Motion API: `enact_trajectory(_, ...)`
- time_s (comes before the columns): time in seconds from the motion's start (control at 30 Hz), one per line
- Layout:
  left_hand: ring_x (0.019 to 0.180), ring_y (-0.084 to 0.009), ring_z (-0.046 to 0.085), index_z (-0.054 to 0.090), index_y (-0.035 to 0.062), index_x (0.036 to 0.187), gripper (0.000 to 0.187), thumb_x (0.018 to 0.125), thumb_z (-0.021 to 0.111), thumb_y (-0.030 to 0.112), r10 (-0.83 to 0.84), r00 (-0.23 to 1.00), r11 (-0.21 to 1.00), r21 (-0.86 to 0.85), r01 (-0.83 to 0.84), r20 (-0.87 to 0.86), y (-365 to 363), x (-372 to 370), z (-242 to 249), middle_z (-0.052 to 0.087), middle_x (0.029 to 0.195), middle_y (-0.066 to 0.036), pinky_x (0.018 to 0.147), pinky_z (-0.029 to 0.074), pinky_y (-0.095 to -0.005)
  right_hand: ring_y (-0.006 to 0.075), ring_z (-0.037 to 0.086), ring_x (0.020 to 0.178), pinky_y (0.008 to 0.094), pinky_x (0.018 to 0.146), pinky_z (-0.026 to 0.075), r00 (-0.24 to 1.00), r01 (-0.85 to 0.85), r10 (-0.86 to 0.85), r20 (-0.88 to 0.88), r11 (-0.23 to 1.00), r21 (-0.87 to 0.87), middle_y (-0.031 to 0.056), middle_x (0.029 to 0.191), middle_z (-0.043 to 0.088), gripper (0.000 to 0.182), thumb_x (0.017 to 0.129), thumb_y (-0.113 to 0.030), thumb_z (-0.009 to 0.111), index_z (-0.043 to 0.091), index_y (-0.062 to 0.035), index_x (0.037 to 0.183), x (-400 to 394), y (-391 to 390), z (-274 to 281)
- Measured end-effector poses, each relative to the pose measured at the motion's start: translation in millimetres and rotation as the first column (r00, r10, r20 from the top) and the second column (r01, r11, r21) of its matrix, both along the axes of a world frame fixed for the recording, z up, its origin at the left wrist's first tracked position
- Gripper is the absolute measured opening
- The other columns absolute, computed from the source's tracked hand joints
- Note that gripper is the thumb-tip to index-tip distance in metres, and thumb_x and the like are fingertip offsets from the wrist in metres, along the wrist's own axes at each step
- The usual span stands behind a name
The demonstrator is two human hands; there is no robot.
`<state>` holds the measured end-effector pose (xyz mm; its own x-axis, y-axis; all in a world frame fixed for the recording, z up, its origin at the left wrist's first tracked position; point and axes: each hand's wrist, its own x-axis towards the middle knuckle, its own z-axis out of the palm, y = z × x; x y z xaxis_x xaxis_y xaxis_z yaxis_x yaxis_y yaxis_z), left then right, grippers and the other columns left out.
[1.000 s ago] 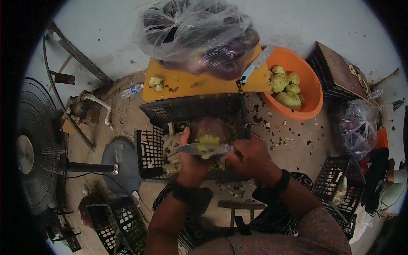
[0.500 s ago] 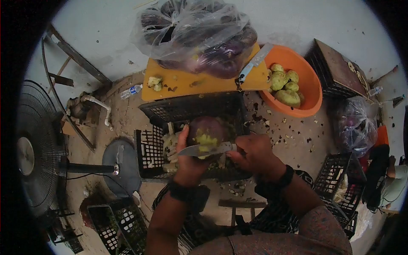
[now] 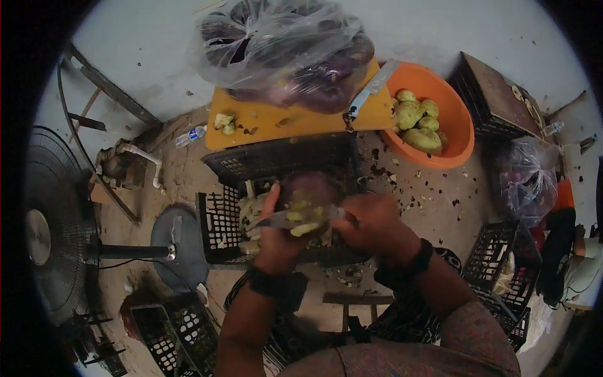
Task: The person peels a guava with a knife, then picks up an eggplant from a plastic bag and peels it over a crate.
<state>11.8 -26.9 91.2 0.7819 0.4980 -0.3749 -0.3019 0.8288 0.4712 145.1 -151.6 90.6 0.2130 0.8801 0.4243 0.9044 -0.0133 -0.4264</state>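
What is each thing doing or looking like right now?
Purple fruit: held in left hand, partly peeled.
Knife: gripped by right hand, blade on the fruit.
Orange basin: holds peeled pieces.
Plastic bag: full, on the yellow board.
Spare knife: lying idle.

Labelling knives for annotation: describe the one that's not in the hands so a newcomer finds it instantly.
Start at the orange cutting board at the top of the view, under the clear plastic bag of purple fruit. At its right end, beside the orange basin, lies the spare knife, slanted, blade towards the basin. Unlike the knife gripped in the right hand, nobody touches it.
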Motion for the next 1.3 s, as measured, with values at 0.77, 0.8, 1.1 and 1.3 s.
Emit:
enact_trajectory(0.77,0.096,-0.0284,0.06,0.053,0.004,0.116,0.053,0.09,0.038,0.048,-0.172,0.984,0.984,-0.054,0.169,-0.049,12.3,-6.3,-14.1,0.06,0.109,-0.014,0.084,0.049,-0.0408,0.032,0.058,0.057,0.0424,0.053,0.044,0.984,-0.067,0.032,-0.176,0.978,-0.199,0.0113,0.062,0.059,0.038,0.08,-0.044,0.057,0.056,-0.0087,0.067,13.8,-6.8,9.6)
enact_trajectory(0.8,0.096,-0.0284,0.06,0.053,0.004,0.116,0.053,0.09,0.038,0.048,-0.174,0.983,0.984,-0.055,0.172,-0.049,12.2,-6.7,-15.4,0.06,0.109,-0.014,0.084,0.049,-0.0408,0.0322,0.058,0.056,0.0422,0.053,0.044,0.977,-0.053,0.007,-0.214,0.976,-0.211,0.0115,0.062,0.059,0.037,0.08,-0.043,0.057,0.056,-0.0087,0.067,16.2,-7.5,13.0)
enact_trajectory(1.1,0.102,-0.0294,0.057,0.051,0.0047,0.118,0.047,0.089,0.041,0.04,-0.1,0.995,0.995,-0.02,0.101,0.029,10.8,-8.3,-16.9,0.058,0.113,-0.013,0.089,0.045,-0.0441,0.0319,0.058,0.054,0.0424,0.052,0.045,0.99,-0.079,0.051,-0.131,0.973,-0.217,0.0099,0.061,0.059,0.036,0.081,-0.043,0.057,0.057,-0.0093,0.068,11.4,-9.9,6.5)
enact_trajectory(1.3,0.104,-0.029,0.056,0.052,0.0073,0.118,0.045,0.086,0.045,0.039,-0.069,0.995,0.996,0.059,0.074,-0.076,9.9,-6.2,-15.2,0.057,0.114,-0.012,0.092,0.043,-0.0444,0.0309,0.058,0.055,0.0425,0.052,0.045,0.987,-0.112,0.093,-0.131,0.982,-0.154,0.0096,0.062,0.059,0.035,0.081,-0.043,0.056,0.058,-0.0094,0.07,9.4,-8.6,9.4)
